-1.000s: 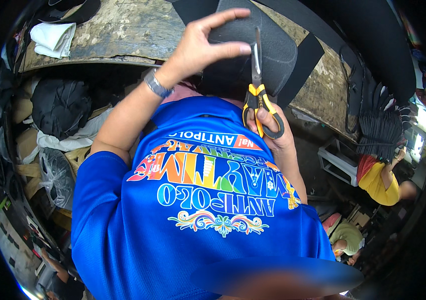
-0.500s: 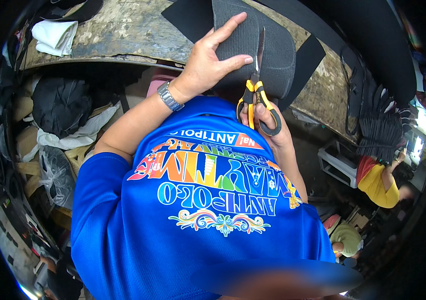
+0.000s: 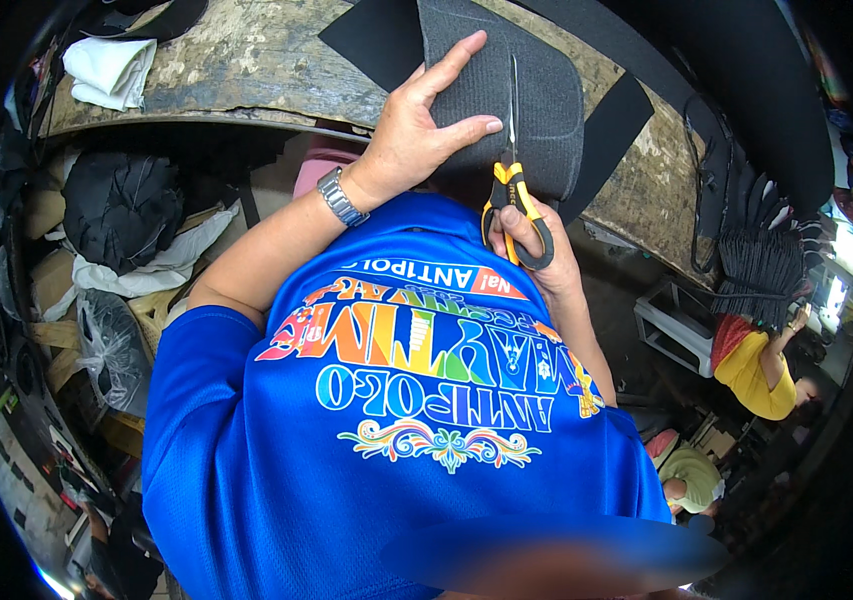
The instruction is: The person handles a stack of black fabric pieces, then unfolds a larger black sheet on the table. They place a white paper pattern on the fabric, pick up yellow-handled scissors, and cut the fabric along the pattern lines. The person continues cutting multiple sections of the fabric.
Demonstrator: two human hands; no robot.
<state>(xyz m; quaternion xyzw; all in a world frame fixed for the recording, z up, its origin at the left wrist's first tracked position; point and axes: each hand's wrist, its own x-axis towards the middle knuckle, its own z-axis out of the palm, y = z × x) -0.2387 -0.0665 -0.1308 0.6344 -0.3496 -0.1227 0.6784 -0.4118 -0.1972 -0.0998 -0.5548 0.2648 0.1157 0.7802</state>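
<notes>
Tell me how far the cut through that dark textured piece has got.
Done: the scissors have entered the dark textured piece from its near edge. In hand: the right hand works the yellow handles while the left hand presses the piece flat on the workbench. Left: the stretch beyond the blade tips looks uncut.

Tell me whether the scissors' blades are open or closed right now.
Closed, or nearly so: the scissors show one thin line of blade over the dark grey sheet, with no visible gap. The right hand grips the yellow handles.
</notes>
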